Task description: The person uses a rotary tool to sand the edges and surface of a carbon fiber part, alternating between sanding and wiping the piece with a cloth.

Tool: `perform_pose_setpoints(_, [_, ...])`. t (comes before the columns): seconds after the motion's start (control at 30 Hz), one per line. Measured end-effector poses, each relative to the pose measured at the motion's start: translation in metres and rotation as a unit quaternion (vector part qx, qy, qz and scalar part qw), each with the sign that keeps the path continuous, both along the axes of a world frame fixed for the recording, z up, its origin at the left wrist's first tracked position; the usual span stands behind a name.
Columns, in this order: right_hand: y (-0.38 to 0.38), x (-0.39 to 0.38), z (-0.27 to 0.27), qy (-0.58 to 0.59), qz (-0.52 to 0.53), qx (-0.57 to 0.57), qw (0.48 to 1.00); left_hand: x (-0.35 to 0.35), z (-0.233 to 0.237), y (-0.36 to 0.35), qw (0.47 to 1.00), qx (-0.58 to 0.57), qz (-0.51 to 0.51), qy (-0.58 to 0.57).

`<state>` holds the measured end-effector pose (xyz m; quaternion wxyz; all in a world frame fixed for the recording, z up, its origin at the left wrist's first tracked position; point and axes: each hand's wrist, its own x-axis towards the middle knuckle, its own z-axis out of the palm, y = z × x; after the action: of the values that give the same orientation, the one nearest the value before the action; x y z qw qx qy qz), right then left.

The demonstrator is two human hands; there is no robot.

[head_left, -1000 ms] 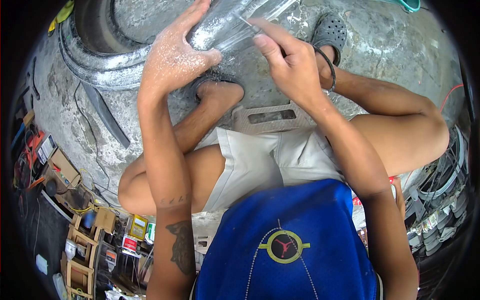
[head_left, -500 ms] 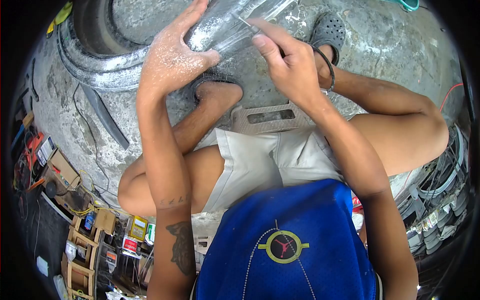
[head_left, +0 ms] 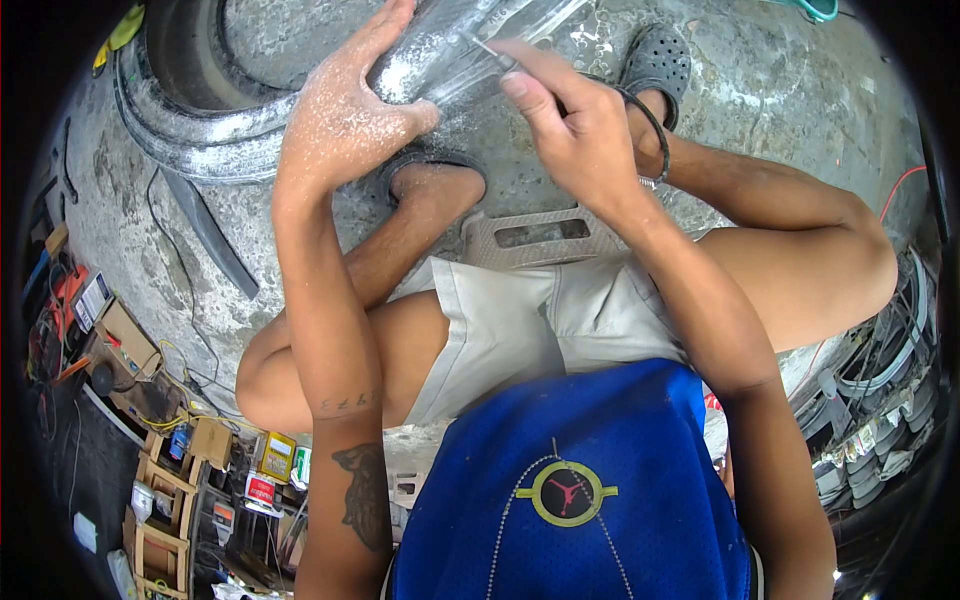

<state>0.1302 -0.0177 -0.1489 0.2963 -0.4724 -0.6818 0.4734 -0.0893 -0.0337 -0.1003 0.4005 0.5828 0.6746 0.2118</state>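
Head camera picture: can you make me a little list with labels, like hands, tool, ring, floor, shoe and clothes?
Left hand: fingers spread, dusted white, at a shiny piece; touching is hard to tell
Right hand: thumb and finger pinching a thin tool
Ring: black, dusted white
Floor: grey, patchy
Shoe: dark, with holes
Clothes: blue shirt, pale shorts

Slim metal tool [head_left: 486, 46] over white-dusted dark tire [head_left: 425, 65]
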Motion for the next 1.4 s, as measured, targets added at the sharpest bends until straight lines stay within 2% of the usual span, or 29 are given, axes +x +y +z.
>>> perform_pose_setpoints(0.1, [-0.002, 0.000, 0.001, -0.028, 0.030, 0.011, 0.999, -0.001, -0.003, 0.000, 1.000, 0.002, -0.003, -0.003])
perform_pose_setpoints(0.3, [-0.001, -0.001, -0.005, 0.014, -0.001, 0.044, 0.999, -0.002, -0.003, -0.001, 1.000, 0.019, -0.014, 0.020])
perform_pose_setpoints(0.37, [-0.003, -0.001, 0.001, -0.033, 0.026, -0.006, 0.999, -0.002, -0.003, -0.001, 0.999, 0.018, -0.016, 0.026])
perform_pose_setpoints(0.57, [-0.001, -0.002, -0.006, 0.013, 0.003, 0.039, 0.999, -0.003, -0.006, -0.003, 0.999, 0.033, -0.025, 0.019])
perform_pose_setpoints(0.67, [-0.001, -0.001, -0.001, -0.012, 0.005, 0.009, 1.000, -0.005, -0.006, -0.004, 0.997, 0.059, -0.040, 0.014])
perform_pose_setpoints(0.77, [-0.001, -0.001, 0.002, -0.026, 0.009, 0.003, 1.000, -0.006, -0.010, -0.003, 0.999, 0.028, -0.024, 0.011])
perform_pose_setpoints(0.93, [-0.001, 0.000, -0.001, -0.026, 0.015, 0.011, 1.000, -0.009, -0.020, -0.005, 0.997, 0.068, -0.030, -0.008])
perform_pose_setpoints(1.03, [-0.002, -0.001, -0.003, -0.021, 0.021, 0.021, 0.999, -0.005, -0.005, -0.002, 1.000, 0.023, -0.021, -0.001])
perform_pose_setpoints(1.13, [-0.003, -0.001, -0.001, -0.025, 0.021, 0.038, 0.999, -0.008, -0.016, -0.003, 0.997, 0.065, -0.032, -0.007])
perform_pose_setpoints(1.2, [-0.001, -0.002, -0.003, -0.035, 0.020, 0.035, 0.999, -0.007, -0.008, -0.003, 0.999, 0.045, -0.029, -0.003])
perform_pose_setpoints(1.27, [0.001, -0.003, -0.009, 0.025, -0.011, 0.054, 0.998, -0.004, -0.003, -0.002, 0.999, 0.023, -0.025, 0.001])
perform_pose_setpoints(1.4, [0.001, -0.001, -0.008, 0.004, 0.004, 0.060, 0.998, -0.005, -0.006, -0.001, 0.999, 0.027, -0.026, 0.021])
